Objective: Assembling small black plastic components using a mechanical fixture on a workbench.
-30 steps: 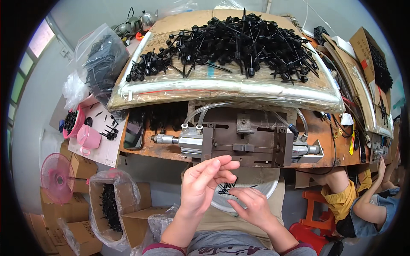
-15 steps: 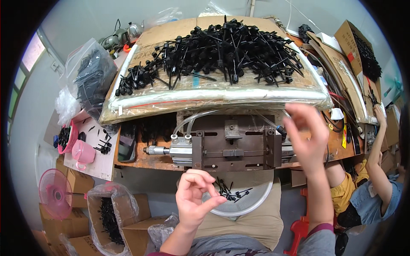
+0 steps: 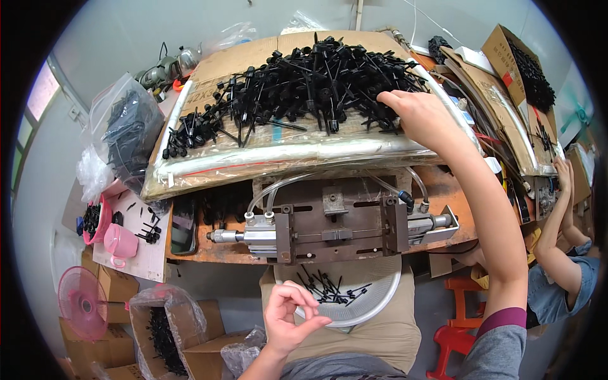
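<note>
My right hand (image 3: 421, 119) reaches to the right side of a heap of black plastic parts with thin stems (image 3: 323, 79). Its index finger stretches out over them and its lower fingertips are partly hidden, with nothing visibly held. Above my lap hovers my left hand (image 3: 288, 316), fingers loosely curled, thumb apart, nothing between them. Beside it a white perforated basin (image 3: 386, 297) rests on my lap, holding several black stemmed parts (image 3: 332, 290). In front stands a brown metal fixture (image 3: 335, 218) with a cylinder at each end and clear air hoses; its centre block carries no visible part.
The heap lies on a plastic-wrapped cardboard board (image 3: 253, 155) above the wooden bench. At left are a pink cup (image 3: 120, 242), a pink fan (image 3: 82, 303) and a lined carton (image 3: 161, 335). A red stool (image 3: 453, 348) and another person's arm (image 3: 551, 221) are at right.
My right hand has moved from over the fixture's right end, forward and left to the heap. My left hand has lowered slightly. The view has shifted a little, showing the fixture's right cylinder.
</note>
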`<action>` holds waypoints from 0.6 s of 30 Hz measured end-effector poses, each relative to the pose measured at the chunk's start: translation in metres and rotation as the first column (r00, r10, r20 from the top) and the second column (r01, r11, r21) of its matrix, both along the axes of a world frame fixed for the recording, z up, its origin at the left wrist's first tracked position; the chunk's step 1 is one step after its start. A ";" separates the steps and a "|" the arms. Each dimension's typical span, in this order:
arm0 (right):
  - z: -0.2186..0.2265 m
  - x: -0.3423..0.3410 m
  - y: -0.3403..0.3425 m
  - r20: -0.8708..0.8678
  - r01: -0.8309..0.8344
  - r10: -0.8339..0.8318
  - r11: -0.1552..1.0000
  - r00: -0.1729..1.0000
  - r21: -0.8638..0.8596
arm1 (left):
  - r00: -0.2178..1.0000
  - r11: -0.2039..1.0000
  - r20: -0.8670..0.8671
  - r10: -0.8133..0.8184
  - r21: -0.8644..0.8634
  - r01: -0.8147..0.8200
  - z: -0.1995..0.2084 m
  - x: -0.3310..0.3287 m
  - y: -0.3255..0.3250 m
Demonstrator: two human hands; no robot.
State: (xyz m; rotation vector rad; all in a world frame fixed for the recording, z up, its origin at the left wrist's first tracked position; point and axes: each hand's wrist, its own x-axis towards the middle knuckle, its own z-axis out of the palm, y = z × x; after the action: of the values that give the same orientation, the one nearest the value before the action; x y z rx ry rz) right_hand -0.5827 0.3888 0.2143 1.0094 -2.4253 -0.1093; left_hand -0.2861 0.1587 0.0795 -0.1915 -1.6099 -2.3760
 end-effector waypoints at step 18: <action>0.012 0.000 -0.019 0.218 0.024 -0.016 0.999 0.976 -0.033 | 0.978 0.982 0.199 -0.060 -0.165 0.094 0.004 0.008 0.006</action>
State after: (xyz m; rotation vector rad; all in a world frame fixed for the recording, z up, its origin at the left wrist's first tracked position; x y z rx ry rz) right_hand -0.5827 0.3694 0.2261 1.0282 -2.6246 0.0400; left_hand -0.2778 0.1648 0.0839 -0.0580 -1.9339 -2.3734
